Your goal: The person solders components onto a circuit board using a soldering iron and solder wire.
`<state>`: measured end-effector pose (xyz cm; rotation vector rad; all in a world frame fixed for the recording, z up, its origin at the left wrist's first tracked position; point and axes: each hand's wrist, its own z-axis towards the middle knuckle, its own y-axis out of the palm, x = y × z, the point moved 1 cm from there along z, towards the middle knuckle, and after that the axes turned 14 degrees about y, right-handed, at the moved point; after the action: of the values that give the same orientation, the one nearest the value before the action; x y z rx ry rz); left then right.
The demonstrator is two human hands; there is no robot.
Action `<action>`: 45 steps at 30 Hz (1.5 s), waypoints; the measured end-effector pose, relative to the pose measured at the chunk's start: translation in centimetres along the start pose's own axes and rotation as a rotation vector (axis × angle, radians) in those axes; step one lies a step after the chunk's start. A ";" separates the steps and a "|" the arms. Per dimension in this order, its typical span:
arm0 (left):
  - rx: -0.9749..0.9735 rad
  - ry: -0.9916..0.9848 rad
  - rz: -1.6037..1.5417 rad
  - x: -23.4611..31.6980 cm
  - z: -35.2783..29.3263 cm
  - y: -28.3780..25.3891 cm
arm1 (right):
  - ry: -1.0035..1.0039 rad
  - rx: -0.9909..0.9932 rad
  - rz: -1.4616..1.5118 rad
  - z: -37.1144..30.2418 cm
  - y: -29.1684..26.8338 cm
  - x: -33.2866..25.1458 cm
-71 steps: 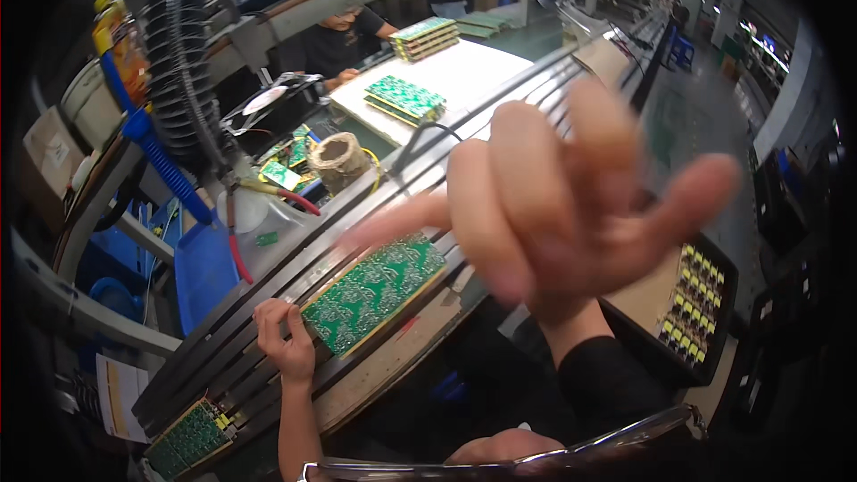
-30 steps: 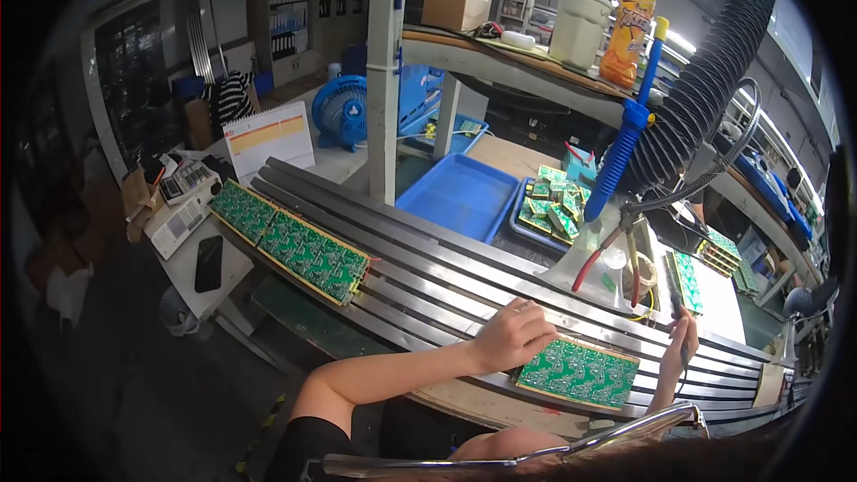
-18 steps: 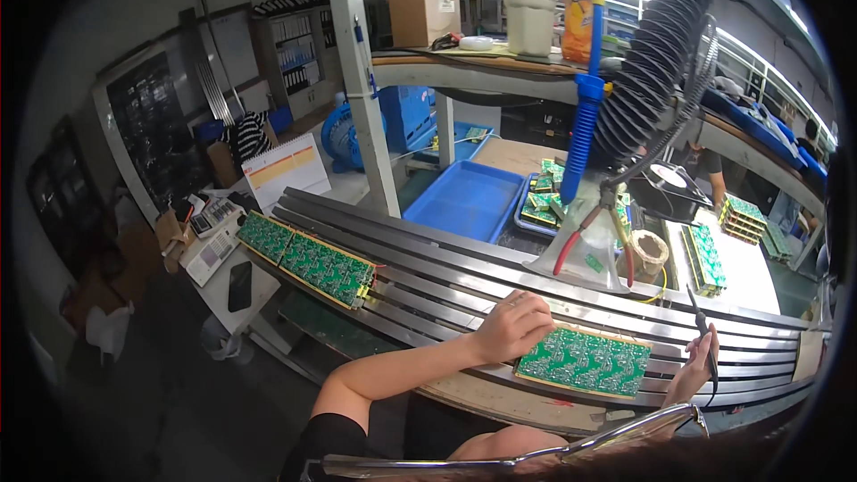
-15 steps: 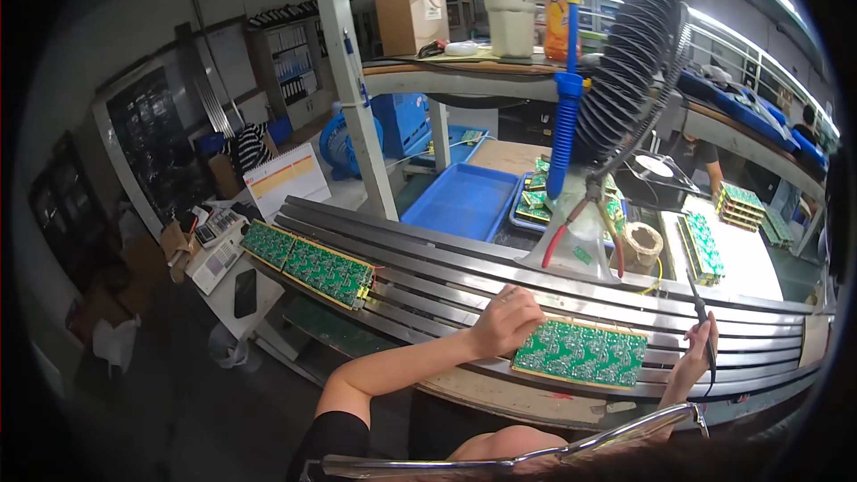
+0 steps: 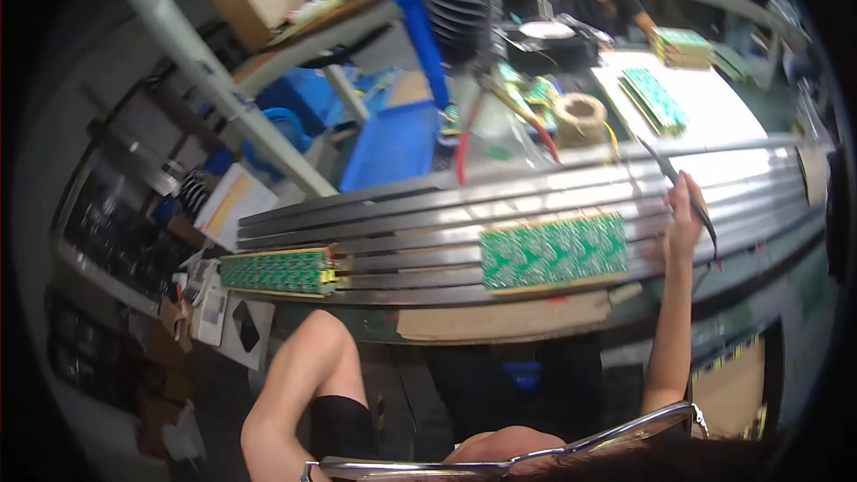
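Observation:
In my right hand [image 5: 683,214] is a dark soldering iron [image 5: 662,163], its tip pointing up and to the left and its cable hanging past my wrist. To the left of that hand, apart from it, a green circuit board panel [image 5: 553,252] lies across the metal rails [image 5: 411,254]. My left arm [image 5: 303,366] is sharply bent, elbow toward the bench, and the hand itself is outside the picture. At the left end of the rails sit more green board panels [image 5: 277,270] with yellow parts at one end.
Pliers with red handles [image 5: 466,147] hang below a black ribbed hose [image 5: 464,9]. Behind the rails are a cardboard roll [image 5: 580,119], a blue tray [image 5: 388,147] and a white surface [image 5: 728,116] with a board stack [image 5: 683,46]. Another person's arm [image 5: 641,18] is at the back.
My left hand has left the board panel and gone out of view, the elbow now bent. My right hand still holds the soldering iron. The view has turned and blurred.

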<state>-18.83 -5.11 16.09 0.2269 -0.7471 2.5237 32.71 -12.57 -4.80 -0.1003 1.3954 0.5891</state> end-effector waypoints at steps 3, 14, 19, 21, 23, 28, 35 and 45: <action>0.121 0.114 0.003 -1.6 -1.7 -1.9 | 0.028 -0.028 0.004 0.1 0.5 0.1; 0.551 -0.110 0.706 -4.2 -8.1 -1.1 | 0.049 0.021 0.087 -1.4 0.4 -1.3; 0.682 -0.837 1.163 -10.0 -18.0 -1.9 | 0.000 -0.022 0.087 -1.4 0.8 -1.5; 0.727 -0.884 1.309 -12.2 -17.4 -3.9 | -0.002 -0.023 0.051 -1.9 0.5 -1.4; 0.652 -0.981 1.360 -12.6 -16.8 -6.2 | -0.041 -0.024 0.021 -2.2 0.5 -1.5; 0.433 -1.183 1.426 -14.1 -16.2 -9.2 | -0.156 -0.072 -0.035 -5.5 -1.7 -1.9; 0.330 -1.196 1.563 -15.7 -17.8 -10.1 | -0.320 -0.154 -0.137 -9.2 -1.9 -2.1; 0.442 -0.756 1.559 -16.5 -19.2 -8.6 | -0.739 -0.369 -0.637 4.0 8.4 -4.2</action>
<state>-0.58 4.93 -0.75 1.1773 -0.7072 4.1594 32.27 -5.16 2.26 -0.5446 0.4743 0.2843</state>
